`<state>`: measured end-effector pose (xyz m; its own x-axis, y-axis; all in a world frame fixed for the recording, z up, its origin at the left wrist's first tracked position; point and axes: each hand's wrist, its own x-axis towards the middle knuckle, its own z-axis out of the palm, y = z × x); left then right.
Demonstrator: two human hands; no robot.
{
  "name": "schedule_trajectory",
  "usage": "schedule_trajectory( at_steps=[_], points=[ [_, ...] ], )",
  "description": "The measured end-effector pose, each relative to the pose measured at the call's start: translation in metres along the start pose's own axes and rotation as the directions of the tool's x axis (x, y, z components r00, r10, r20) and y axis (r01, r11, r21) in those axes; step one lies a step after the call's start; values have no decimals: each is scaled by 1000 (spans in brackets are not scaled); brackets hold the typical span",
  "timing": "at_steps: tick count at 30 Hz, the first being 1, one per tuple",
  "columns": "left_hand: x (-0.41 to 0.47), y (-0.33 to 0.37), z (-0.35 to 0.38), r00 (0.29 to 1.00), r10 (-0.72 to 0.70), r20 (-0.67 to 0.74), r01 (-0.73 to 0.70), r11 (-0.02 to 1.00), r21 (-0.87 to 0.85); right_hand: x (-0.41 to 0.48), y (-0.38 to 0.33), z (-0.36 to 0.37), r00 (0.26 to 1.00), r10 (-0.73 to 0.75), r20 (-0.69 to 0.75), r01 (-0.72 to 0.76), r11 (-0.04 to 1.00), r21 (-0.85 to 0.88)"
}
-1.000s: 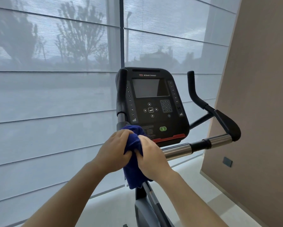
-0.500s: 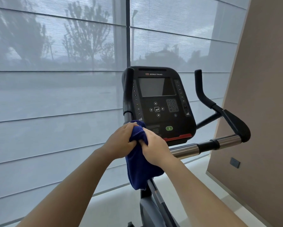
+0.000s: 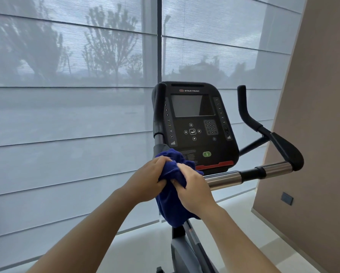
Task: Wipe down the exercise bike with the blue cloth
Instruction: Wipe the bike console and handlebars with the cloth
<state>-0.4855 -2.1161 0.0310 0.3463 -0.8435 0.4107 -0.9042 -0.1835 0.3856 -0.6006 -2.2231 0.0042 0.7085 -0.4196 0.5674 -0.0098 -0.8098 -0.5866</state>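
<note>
Blue cloth [image 3: 173, 196]: bunched at 6 o'clock below the exercise bike console [image 3: 194, 123].
Left hand [image 3: 147, 180]: curled round its top.
Right hand [image 3: 194, 190]: pinching its side.
Method: I'd fold a flat pad first.

Left hand [image 3: 147, 180], right hand [image 3: 194, 191] — holding cloth [image 3: 170, 207].

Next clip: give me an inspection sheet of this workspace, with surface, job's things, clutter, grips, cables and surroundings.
Surface: pale floor; no table in view.
Job's things: bike, screen dark; blue cloth bunched in front of the handlebar, tail hanging down.
Clutter: nothing seen.
Grips: left hand and right hand both grip the cloth.
Cables: nothing seen.
Surroundings: drawn blinds ahead; brown wall on the right, with a dark plate low down.
</note>
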Motion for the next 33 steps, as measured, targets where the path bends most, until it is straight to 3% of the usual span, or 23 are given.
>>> schedule_trajectory(
  at_steps=[6, 11, 19, 25, 29, 33],
  points=[
    [21, -9, -14, 1000, 6, 0, -6, 1000, 15, 29, -3, 1, 995, 31, 94, -30, 1000, -6],
    [44, -30, -23, 999, 47, -14, -47, 999, -4, 56, -4, 8, 994, 59, 90, -57, 998, -21],
    [91, -68, -41, 972, 214, -101, -212, 977, 32, 110, -5, 26, 996, 85, -34, -84, 996, 20],
    [145, -107, -65, 898, 265, -351, -230, 963, 138, 185, -15, 46, 976, -8, -217, -15, 994, -105],
    [166, -131, -44, 964, 147, -222, -155, 988, -18, 205, 3, 61, 974, 107, -200, -130, 985, -109],
    [164, -139, -36, 973, 133, -188, -154, 983, -99, 206, 8, 58, 985, 133, -106, -148, 978, -145]
  ],
)
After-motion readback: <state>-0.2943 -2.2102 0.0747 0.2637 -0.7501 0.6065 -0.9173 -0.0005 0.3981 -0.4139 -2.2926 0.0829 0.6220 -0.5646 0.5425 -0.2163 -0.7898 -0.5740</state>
